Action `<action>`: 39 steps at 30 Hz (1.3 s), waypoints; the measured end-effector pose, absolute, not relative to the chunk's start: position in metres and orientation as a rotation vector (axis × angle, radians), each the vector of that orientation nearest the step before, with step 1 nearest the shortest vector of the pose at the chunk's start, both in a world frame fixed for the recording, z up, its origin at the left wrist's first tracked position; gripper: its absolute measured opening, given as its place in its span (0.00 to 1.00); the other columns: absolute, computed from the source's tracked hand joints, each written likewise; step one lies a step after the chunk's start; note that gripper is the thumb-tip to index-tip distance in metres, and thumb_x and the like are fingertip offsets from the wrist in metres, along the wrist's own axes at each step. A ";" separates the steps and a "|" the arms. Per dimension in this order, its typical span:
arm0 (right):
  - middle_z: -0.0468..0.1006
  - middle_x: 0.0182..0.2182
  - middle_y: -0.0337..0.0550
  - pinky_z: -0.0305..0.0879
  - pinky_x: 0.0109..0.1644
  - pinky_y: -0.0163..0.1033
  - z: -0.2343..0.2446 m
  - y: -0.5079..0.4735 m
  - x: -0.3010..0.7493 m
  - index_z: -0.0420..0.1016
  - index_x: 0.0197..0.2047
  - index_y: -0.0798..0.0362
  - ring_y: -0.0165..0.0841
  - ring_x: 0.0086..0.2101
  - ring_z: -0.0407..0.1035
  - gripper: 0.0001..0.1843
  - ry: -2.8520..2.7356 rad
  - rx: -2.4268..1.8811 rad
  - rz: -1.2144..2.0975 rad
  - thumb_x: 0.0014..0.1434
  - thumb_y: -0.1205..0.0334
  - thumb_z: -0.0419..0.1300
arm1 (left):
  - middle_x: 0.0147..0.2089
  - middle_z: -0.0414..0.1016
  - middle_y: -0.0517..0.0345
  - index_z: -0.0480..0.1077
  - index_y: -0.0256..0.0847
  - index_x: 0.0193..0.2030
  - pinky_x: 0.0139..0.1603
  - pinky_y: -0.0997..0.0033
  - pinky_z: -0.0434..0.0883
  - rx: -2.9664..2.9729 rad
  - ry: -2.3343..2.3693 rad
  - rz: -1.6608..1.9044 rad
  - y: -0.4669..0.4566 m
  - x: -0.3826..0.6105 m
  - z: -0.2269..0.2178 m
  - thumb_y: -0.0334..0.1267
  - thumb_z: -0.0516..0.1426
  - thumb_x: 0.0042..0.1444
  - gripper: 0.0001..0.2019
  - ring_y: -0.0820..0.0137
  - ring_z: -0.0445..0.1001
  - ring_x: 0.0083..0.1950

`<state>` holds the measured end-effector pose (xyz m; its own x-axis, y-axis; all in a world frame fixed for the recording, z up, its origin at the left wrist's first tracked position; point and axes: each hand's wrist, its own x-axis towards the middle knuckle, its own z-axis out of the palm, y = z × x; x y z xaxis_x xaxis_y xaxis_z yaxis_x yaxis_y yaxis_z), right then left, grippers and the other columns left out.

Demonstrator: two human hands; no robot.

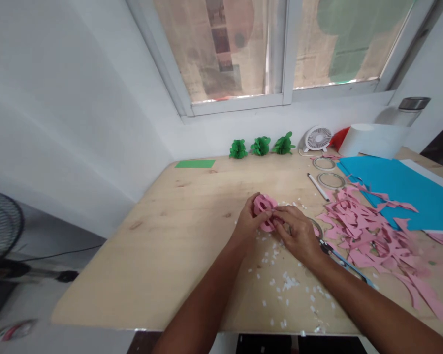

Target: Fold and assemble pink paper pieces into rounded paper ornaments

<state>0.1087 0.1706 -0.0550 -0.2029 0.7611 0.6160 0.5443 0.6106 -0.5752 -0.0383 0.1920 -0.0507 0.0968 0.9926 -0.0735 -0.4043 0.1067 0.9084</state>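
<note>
A pink paper flower point(265, 202) with layered, curled cutouts is held above the middle of the wooden table point(177, 236). My left hand point(249, 219) wraps round its left side, the thumb pressed on its front. At its right edge my right hand point(296, 231) pinches the paper between thumb and fingers. The fingertips partly cover the flower's right side. Beneath and in front of my hands lie many small white paper bits point(290, 281). A blue-handled cutting tool point(349, 264), perhaps a utility knife, lies partly hidden by my right forearm.
Pink paper scraps point(369, 231) heap at the right beside blue sheets point(409, 191). Tape rolls point(331, 180) and a white marker point(318, 187) lie nearby. Along the wall stand green paper shapes point(260, 146), a small white fan point(318, 138) and a green strip point(195, 163).
</note>
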 end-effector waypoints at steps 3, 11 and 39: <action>0.77 0.40 0.46 0.67 0.46 0.44 -0.055 0.172 0.110 0.75 0.41 0.49 0.38 0.42 0.71 0.11 -1.833 -1.045 0.375 0.58 0.65 0.53 | 0.48 0.72 0.52 0.63 0.42 0.54 0.52 0.65 0.66 0.893 0.864 1.261 0.193 -0.039 -0.053 0.33 0.65 0.39 0.32 0.65 0.71 0.48; 0.78 0.33 0.42 0.67 0.39 0.38 -0.052 0.175 0.108 0.70 0.44 0.51 0.34 0.34 0.72 0.14 -1.451 -1.137 0.824 0.54 0.59 0.58 | 0.49 0.73 0.51 0.65 0.41 0.51 0.48 0.65 0.69 0.940 0.845 1.305 0.190 -0.038 -0.048 0.34 0.65 0.40 0.28 0.64 0.72 0.47; 0.80 0.26 0.42 0.65 0.31 0.35 -0.051 0.180 0.107 0.80 0.35 0.55 0.31 0.25 0.70 0.17 -1.135 -1.097 1.239 0.49 0.50 0.63 | 0.48 0.71 0.53 0.71 0.43 0.35 0.58 0.55 0.60 2.401 1.453 1.672 0.175 -0.030 -0.038 0.32 0.57 0.53 0.04 0.60 0.60 0.59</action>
<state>0.1069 0.1796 -0.0512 0.0033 0.9995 0.0324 -0.1199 0.0326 -0.9922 -0.0302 0.1750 -0.0384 0.0837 0.5875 0.8049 0.7152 -0.5979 0.3620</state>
